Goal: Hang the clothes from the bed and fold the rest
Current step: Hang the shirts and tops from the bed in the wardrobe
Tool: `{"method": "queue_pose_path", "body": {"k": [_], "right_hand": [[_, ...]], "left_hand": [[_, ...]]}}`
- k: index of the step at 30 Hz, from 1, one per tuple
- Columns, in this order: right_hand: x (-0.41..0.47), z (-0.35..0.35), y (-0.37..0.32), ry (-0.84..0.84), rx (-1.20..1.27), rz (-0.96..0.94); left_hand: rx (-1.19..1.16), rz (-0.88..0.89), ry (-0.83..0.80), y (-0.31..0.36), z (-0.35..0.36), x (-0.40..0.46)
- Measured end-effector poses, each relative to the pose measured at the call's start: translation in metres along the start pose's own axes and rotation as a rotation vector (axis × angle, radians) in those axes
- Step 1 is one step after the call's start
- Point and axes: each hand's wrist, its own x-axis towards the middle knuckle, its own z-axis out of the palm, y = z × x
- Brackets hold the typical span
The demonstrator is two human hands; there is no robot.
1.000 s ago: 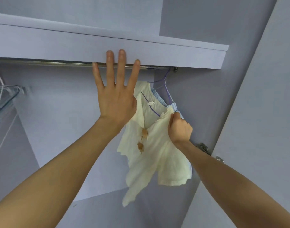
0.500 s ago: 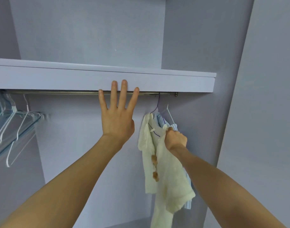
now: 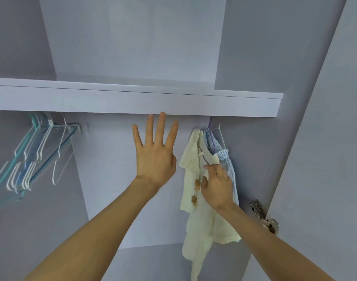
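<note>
cream shirt [image 3: 196,199]: hangs below the shelf [image 3: 133,102], near its right end, on a purple hanger [image 3: 211,136]
right hand [image 3: 218,187]: fingers loosely spread, resting flat against the shirt's front (not gripping it)
left hand [image 3: 155,155]: raised, fingers straight and apart, fingertips just under the shelf edge, left of the shirt
blue striped garment [image 3: 228,165]: just behind the shirt
empty hangers [image 3: 34,157]: bunched under the shelf's left end

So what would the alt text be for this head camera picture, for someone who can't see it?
Inside a pale wardrobe, a person's right hand rests with loose fingers on a cream shirt hanging below a shelf. The left hand is raised, fingers spread. Empty hangers cluster at far left.
</note>
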Motion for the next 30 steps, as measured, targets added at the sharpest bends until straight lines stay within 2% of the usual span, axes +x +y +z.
{"method": "queue_pose_path", "body": {"k": [4,7,12,15,20,27,30], "right_hand": [[-0.015,0.01,-0.033,-0.298,0.172,-0.178],[-0.04,0.027,-0.06,-0.48,0.258,-0.28],[-0.132,0.062,-0.128,-0.835,0.4,-0.535],[-0.198,0.076,-0.166,-0.982,0.473,-0.682],[-0.362,0.07,-0.228,-1.32,0.494,-0.993],[-0.568,0.018,-0.252,-1.672,0.448,-1.339],[-0.659,-0.011,-0.252,-1.747,0.383,-1.496]], "left_hand": [[-0.049,-0.178,-0.168,-0.015,0.002,-0.055],[-0.07,-0.389,-0.346,-0.03,-0.002,-0.12],[0.013,-0.873,-0.466,-0.056,-0.058,-0.276],[0.095,-1.138,-0.469,-0.055,-0.106,-0.358],[0.316,-1.54,-0.422,-0.017,-0.23,-0.506],[0.565,-1.985,-0.213,0.074,-0.371,-0.649],[0.63,-2.175,-0.115,0.114,-0.424,-0.709]]}}
